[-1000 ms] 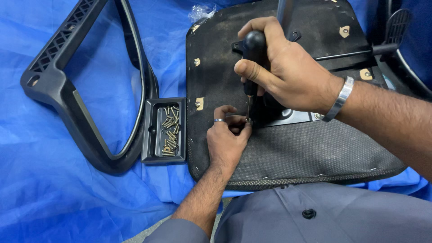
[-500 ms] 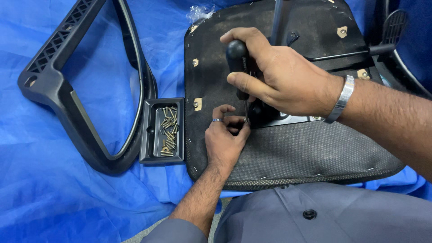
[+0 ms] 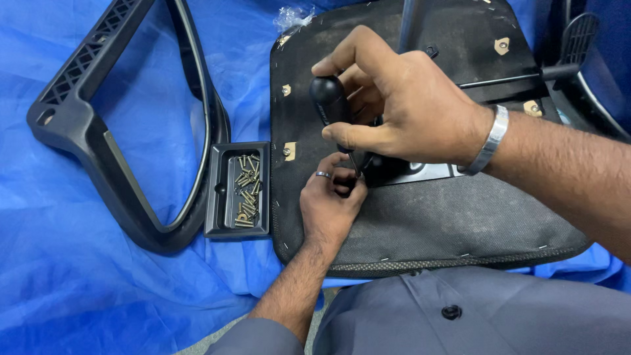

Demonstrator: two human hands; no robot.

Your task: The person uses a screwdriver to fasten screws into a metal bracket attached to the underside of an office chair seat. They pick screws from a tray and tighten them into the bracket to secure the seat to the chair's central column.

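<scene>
An upturned black chair seat (image 3: 447,217) lies on a blue sheet (image 3: 79,276). My right hand (image 3: 401,105) grips the black handle of a screwdriver (image 3: 330,105), its shaft pointing down at the seat's metal plate (image 3: 430,172). My left hand (image 3: 328,204), wearing a ring, pinches around the screwdriver tip where it meets the seat. The screw itself is hidden by my fingers.
A black chair armrest frame (image 3: 85,118) lies to the left. A small black tray (image 3: 223,197) with several brass-coloured screws sits between it and the seat. A lever rod (image 3: 519,77) crosses the seat's far right. My grey-clothed lap is at the bottom.
My right hand has shifted its grip on the screwdriver handle, fingers now spread over the top. The left hand stays at the tip.
</scene>
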